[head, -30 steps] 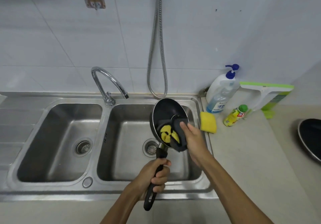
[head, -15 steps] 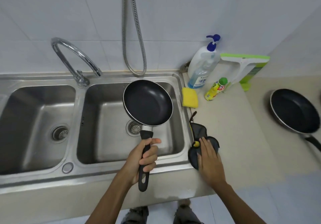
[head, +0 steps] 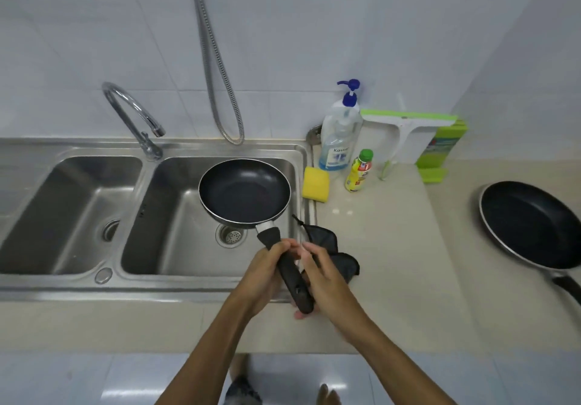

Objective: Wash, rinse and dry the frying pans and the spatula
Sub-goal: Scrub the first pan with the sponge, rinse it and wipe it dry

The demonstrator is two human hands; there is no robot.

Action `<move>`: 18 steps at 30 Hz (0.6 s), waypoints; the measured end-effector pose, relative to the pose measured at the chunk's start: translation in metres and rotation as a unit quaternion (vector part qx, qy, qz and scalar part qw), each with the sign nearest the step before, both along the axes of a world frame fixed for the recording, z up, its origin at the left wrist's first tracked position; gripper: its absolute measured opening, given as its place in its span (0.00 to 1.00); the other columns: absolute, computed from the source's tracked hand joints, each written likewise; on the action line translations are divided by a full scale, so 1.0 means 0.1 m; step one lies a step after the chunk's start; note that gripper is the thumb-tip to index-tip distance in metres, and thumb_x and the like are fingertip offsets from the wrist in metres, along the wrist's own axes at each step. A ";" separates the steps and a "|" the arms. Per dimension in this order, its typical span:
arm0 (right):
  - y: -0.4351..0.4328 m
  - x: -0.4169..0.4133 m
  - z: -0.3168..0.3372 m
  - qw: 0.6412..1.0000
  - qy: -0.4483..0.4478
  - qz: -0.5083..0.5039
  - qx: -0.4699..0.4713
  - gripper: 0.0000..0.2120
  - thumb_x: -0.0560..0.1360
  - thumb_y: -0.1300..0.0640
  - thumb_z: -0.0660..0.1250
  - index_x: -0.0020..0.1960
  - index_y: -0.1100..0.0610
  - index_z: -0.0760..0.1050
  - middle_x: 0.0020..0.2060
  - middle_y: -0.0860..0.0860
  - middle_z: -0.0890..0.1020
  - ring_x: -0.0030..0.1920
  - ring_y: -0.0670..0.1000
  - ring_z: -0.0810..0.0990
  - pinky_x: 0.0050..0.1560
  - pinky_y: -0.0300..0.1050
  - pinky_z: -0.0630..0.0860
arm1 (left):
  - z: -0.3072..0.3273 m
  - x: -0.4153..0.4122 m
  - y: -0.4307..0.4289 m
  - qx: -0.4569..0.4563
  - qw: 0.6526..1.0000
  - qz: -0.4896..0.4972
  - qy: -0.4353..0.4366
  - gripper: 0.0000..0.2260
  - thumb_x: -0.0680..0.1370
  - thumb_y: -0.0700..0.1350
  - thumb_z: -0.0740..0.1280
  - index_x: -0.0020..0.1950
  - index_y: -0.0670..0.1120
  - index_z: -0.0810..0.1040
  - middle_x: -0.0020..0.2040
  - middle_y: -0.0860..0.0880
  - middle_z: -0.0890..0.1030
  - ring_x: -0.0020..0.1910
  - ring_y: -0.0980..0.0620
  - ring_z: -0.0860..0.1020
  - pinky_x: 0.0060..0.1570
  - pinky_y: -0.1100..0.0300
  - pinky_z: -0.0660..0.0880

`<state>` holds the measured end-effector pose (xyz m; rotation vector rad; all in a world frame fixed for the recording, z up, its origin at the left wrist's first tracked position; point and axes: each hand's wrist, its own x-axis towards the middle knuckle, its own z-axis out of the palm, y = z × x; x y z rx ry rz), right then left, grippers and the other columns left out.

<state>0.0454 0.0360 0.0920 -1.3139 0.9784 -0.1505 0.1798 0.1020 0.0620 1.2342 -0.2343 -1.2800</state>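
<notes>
big frying pan (head: 531,225) sits on the counter (head: 408,279), well apart. small frying pan (head: 245,191) hangs over the right sink basin (head: 176,247): stiff, probably light, maybe slick, so take the handle (head: 289,266). dark cloth (head: 342,263) lies beside. left hand (head: 267,272) wraps that handle; right hand (head: 327,279) touches it, can't tell if it grips.

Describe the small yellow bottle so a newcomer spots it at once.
Start at the double sink and move right onto the beige counter, toward the back wall. The small yellow bottle stands right of the clear pump bottle. Its green cap sets it apart: the pump bottle has a blue top, and the yellow sponge on its left is a flat block.
</notes>
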 end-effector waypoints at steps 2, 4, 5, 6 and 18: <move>-0.01 -0.12 0.07 0.996 -0.027 0.032 0.076 0.17 0.83 0.39 0.58 0.71 0.34 0.64 0.43 0.54 0.84 0.34 0.55 0.83 0.32 0.52 0.83 | 0.02 -0.20 -0.04 0.008 0.999 -0.019 -0.044 0.15 0.78 0.53 0.65 0.52 0.43 0.82 0.46 0.34 0.76 0.36 0.40 0.76 0.32 0.53 0.76; -0.05 -0.26 0.01 0.997 -0.040 0.047 0.044 0.22 0.82 0.39 0.58 0.74 0.32 0.58 0.41 0.55 0.83 0.30 0.55 0.81 0.28 0.48 0.80 | 0.05 -0.41 -0.09 0.019 0.998 -0.033 -0.059 0.18 0.75 0.56 0.66 0.50 0.42 0.82 0.47 0.34 0.74 0.35 0.39 0.73 0.30 0.57 0.72; -0.07 -0.36 -0.04 0.998 -0.042 0.044 0.010 0.23 0.83 0.39 0.58 0.76 0.33 0.56 0.42 0.57 0.82 0.29 0.57 0.81 0.26 0.46 0.78 | 0.05 -0.52 -0.12 0.022 0.997 -0.042 -0.065 0.19 0.75 0.57 0.66 0.51 0.42 0.81 0.46 0.34 0.75 0.35 0.38 0.73 0.32 0.55 0.72; -0.09 -0.46 -0.08 0.998 -0.046 0.037 -0.027 0.24 0.83 0.39 0.57 0.77 0.34 0.56 0.41 0.59 0.81 0.29 0.60 0.80 0.25 0.44 0.76 | 0.06 -0.62 -0.16 0.026 0.995 -0.051 -0.076 0.20 0.76 0.58 0.65 0.52 0.40 0.80 0.43 0.33 0.76 0.33 0.39 0.74 0.32 0.54 0.71; -0.27 -1.71 -0.67 0.974 -0.014 -0.153 -0.165 0.22 0.80 0.36 0.54 0.72 0.36 0.69 0.59 0.39 0.83 0.47 0.43 0.83 0.52 0.50 0.83 | -0.13 -1.68 -0.69 0.067 0.978 -0.073 -0.181 0.19 0.79 0.50 0.71 0.68 0.46 0.76 0.50 0.53 0.87 0.50 0.52 0.86 0.52 0.50 0.82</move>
